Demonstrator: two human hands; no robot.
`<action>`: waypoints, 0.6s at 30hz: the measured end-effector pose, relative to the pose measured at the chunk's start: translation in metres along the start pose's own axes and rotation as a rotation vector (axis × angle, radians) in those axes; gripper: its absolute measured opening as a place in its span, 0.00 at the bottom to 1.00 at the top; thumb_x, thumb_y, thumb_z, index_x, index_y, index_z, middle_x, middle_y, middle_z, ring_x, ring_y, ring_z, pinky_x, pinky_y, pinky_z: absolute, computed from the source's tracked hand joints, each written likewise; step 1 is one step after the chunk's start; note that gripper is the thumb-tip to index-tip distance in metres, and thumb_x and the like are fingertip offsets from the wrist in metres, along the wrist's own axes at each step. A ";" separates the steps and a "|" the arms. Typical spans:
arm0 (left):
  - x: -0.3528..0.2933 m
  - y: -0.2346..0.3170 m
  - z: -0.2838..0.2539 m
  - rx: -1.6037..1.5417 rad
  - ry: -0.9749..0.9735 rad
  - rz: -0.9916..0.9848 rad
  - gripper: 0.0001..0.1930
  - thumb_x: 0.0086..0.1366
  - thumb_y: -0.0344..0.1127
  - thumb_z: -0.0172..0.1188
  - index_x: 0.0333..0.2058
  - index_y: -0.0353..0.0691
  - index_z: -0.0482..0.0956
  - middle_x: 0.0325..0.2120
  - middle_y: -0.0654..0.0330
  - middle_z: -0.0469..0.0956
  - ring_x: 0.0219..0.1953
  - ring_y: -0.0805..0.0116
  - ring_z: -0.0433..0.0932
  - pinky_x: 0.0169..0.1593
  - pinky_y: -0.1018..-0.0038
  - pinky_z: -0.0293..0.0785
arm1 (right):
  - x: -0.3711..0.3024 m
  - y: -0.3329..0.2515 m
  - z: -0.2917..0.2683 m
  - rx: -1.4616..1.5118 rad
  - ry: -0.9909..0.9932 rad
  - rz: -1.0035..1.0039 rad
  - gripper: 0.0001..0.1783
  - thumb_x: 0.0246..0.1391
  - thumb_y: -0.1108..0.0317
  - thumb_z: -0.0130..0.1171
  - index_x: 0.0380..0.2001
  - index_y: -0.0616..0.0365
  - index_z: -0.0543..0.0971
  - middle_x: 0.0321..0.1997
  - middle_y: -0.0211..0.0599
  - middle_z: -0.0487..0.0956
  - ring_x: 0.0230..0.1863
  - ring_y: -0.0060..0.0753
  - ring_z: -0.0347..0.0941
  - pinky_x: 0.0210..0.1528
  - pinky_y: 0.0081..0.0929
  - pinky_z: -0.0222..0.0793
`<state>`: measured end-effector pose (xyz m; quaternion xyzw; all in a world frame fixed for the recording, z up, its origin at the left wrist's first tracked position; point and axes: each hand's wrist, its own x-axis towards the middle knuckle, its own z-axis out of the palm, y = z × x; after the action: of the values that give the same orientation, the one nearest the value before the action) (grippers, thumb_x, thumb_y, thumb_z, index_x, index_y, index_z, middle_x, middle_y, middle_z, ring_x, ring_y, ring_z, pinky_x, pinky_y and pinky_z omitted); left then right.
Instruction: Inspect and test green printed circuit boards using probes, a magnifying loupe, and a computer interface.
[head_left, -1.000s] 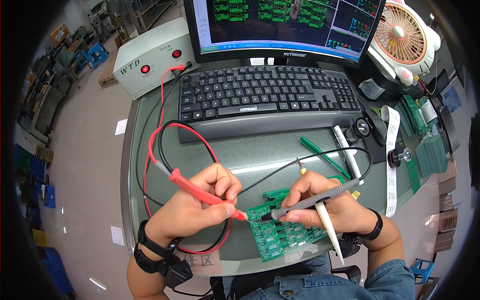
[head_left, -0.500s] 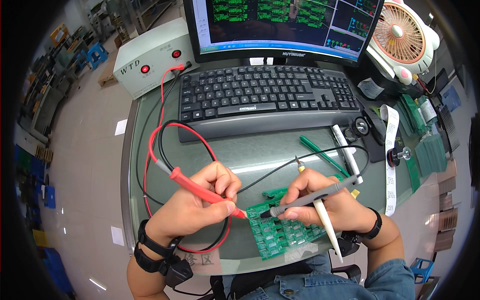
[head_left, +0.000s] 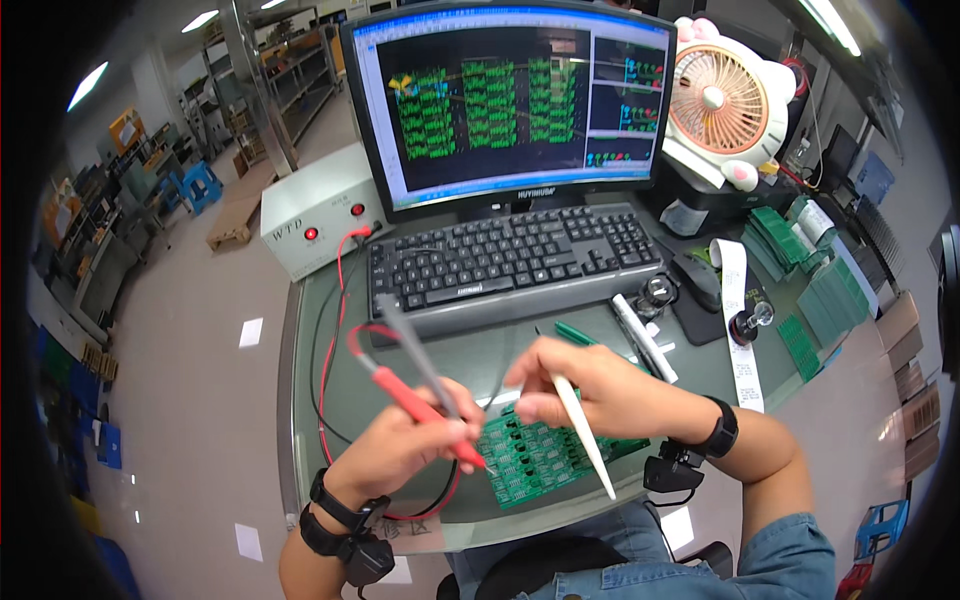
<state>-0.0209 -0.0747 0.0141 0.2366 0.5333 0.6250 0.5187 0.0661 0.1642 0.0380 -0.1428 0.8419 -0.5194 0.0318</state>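
Note:
My left hand [head_left: 415, 435] closes around two test probes above the near left part of a green circuit board panel [head_left: 535, 460]. The red probe [head_left: 408, 398] points down right, its tip at the panel's left edge; I cannot tell if it touches. Blurred by motion, the grey probe [head_left: 425, 362] slants across it with its top up left. Over the panel's far right part is my right hand [head_left: 600, 390], fingers curled, with a white tapered stick-like tool [head_left: 585, 438] held between them. That tool's narrow end hangs toward me; its other end is hidden by the fingers.
Beyond the panel lie a black keyboard [head_left: 520, 262], a green pen [head_left: 575, 334] and a white marker [head_left: 643, 338]. A monitor [head_left: 500, 205], a pale box [head_left: 325, 200] and a fan [head_left: 715, 98] stand behind. Probe leads [head_left: 340, 300] run along the left. A paper strip [head_left: 745, 375] lies right.
The grey probe has passed from my right hand to my left, alongside the red one. My right hand keeps the white tool. The view has tilted up, showing more of the monitor.

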 end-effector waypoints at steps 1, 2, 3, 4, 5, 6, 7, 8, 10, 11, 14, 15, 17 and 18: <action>0.002 -0.003 -0.004 -0.178 0.014 0.210 0.08 0.67 0.35 0.55 0.41 0.38 0.70 0.37 0.58 0.71 0.36 0.71 0.75 0.40 0.73 0.77 | -0.003 0.003 0.002 -0.083 -0.020 -0.091 0.17 0.57 0.59 0.60 0.41 0.59 0.71 0.30 0.42 0.80 0.32 0.43 0.79 0.33 0.32 0.72; 0.006 -0.006 -0.010 -0.358 0.024 0.420 0.08 0.68 0.37 0.54 0.37 0.39 0.70 0.37 0.57 0.71 0.36 0.69 0.76 0.39 0.72 0.78 | -0.006 0.000 0.002 -0.117 -0.126 -0.013 0.20 0.53 0.57 0.64 0.43 0.57 0.72 0.37 0.40 0.80 0.41 0.42 0.78 0.40 0.35 0.72; 0.012 -0.008 -0.018 -0.389 0.033 0.571 0.11 0.69 0.41 0.51 0.33 0.40 0.69 0.37 0.55 0.70 0.36 0.67 0.76 0.38 0.71 0.78 | -0.006 -0.002 0.006 -0.284 -0.174 -0.126 0.23 0.51 0.54 0.65 0.44 0.56 0.71 0.42 0.41 0.79 0.47 0.43 0.76 0.47 0.38 0.69; 0.021 -0.005 -0.028 -0.401 -0.018 0.640 0.15 0.71 0.43 0.47 0.33 0.37 0.71 0.42 0.52 0.71 0.40 0.65 0.75 0.41 0.67 0.78 | -0.007 0.000 0.011 -0.457 -0.211 -0.230 0.26 0.49 0.52 0.66 0.45 0.56 0.71 0.48 0.42 0.78 0.54 0.44 0.73 0.54 0.41 0.67; 0.031 -0.001 -0.031 -0.267 0.087 0.668 0.16 0.71 0.43 0.44 0.33 0.36 0.73 0.45 0.51 0.71 0.42 0.63 0.75 0.46 0.65 0.76 | -0.008 0.006 0.020 -0.594 -0.189 -0.383 0.34 0.44 0.48 0.67 0.49 0.56 0.69 0.58 0.44 0.71 0.63 0.45 0.64 0.63 0.52 0.56; 0.040 0.005 -0.031 -0.128 0.195 0.693 0.18 0.71 0.43 0.42 0.33 0.34 0.75 0.48 0.50 0.71 0.44 0.62 0.75 0.50 0.62 0.74 | -0.010 0.009 0.026 -0.603 -0.179 -0.388 0.34 0.44 0.48 0.67 0.49 0.56 0.69 0.58 0.44 0.71 0.63 0.45 0.64 0.63 0.52 0.56; 0.049 0.005 -0.038 -0.002 0.282 0.699 0.21 0.70 0.42 0.40 0.37 0.32 0.78 0.54 0.50 0.69 0.50 0.59 0.73 0.59 0.62 0.65 | -0.010 0.009 0.032 -0.669 -0.220 -0.400 0.37 0.43 0.47 0.68 0.50 0.57 0.67 0.61 0.45 0.69 0.64 0.45 0.63 0.63 0.57 0.55; 0.059 0.002 -0.045 0.011 0.280 0.714 0.21 0.70 0.42 0.40 0.37 0.32 0.78 0.54 0.50 0.69 0.50 0.59 0.73 0.59 0.62 0.65 | -0.011 0.008 0.036 -0.739 -0.261 -0.412 0.39 0.41 0.46 0.69 0.51 0.58 0.66 0.63 0.45 0.67 0.65 0.46 0.61 0.63 0.62 0.53; 0.079 -0.002 -0.052 0.439 0.458 0.642 0.21 0.70 0.42 0.40 0.40 0.32 0.79 0.55 0.50 0.70 0.57 0.58 0.69 0.62 0.65 0.60 | -0.011 0.007 0.038 -0.742 -0.273 -0.400 0.41 0.39 0.47 0.70 0.52 0.57 0.66 0.64 0.45 0.66 0.65 0.44 0.62 0.62 0.63 0.54; 0.083 0.000 -0.045 0.477 0.475 0.579 0.22 0.70 0.43 0.40 0.41 0.33 0.80 0.55 0.50 0.70 0.61 0.58 0.66 0.62 0.67 0.57 | -0.011 0.005 0.038 -0.747 -0.280 -0.401 0.41 0.39 0.48 0.71 0.52 0.57 0.66 0.64 0.45 0.66 0.65 0.43 0.63 0.62 0.61 0.55; 0.098 -0.001 -0.042 0.861 0.455 0.444 0.20 0.69 0.43 0.40 0.41 0.40 0.81 0.53 0.47 0.72 0.64 0.57 0.63 0.62 0.67 0.59 | -0.015 -0.005 0.031 -0.797 -0.251 -0.422 0.39 0.40 0.51 0.71 0.52 0.54 0.67 0.65 0.45 0.65 0.62 0.43 0.66 0.58 0.54 0.60; 0.098 0.001 -0.038 0.966 0.472 0.432 0.20 0.69 0.42 0.39 0.42 0.41 0.82 0.52 0.50 0.74 0.66 0.55 0.60 0.63 0.64 0.58 | -0.020 -0.013 0.026 -0.757 -0.244 -0.395 0.38 0.40 0.51 0.71 0.53 0.53 0.67 0.65 0.45 0.65 0.60 0.43 0.68 0.56 0.52 0.61; 0.096 -0.003 -0.038 0.803 0.498 0.489 0.21 0.69 0.42 0.39 0.42 0.40 0.81 0.51 0.51 0.75 0.66 0.55 0.60 0.64 0.64 0.56 | -0.031 -0.036 0.010 -0.642 -0.211 -0.384 0.33 0.42 0.54 0.70 0.52 0.49 0.71 0.67 0.46 0.63 0.53 0.45 0.72 0.51 0.45 0.66; 0.092 -0.004 -0.039 0.634 0.530 0.525 0.21 0.69 0.41 0.38 0.42 0.40 0.81 0.51 0.51 0.75 0.66 0.55 0.60 0.65 0.63 0.55 | -0.035 -0.044 -0.002 -0.649 -0.208 -0.388 0.33 0.42 0.54 0.70 0.52 0.49 0.71 0.67 0.46 0.63 0.53 0.45 0.72 0.51 0.45 0.66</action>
<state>-0.0849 -0.0086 -0.0259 0.3421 0.7333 0.5802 0.0927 0.1080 0.1569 0.0744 -0.3537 0.9121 -0.2052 -0.0289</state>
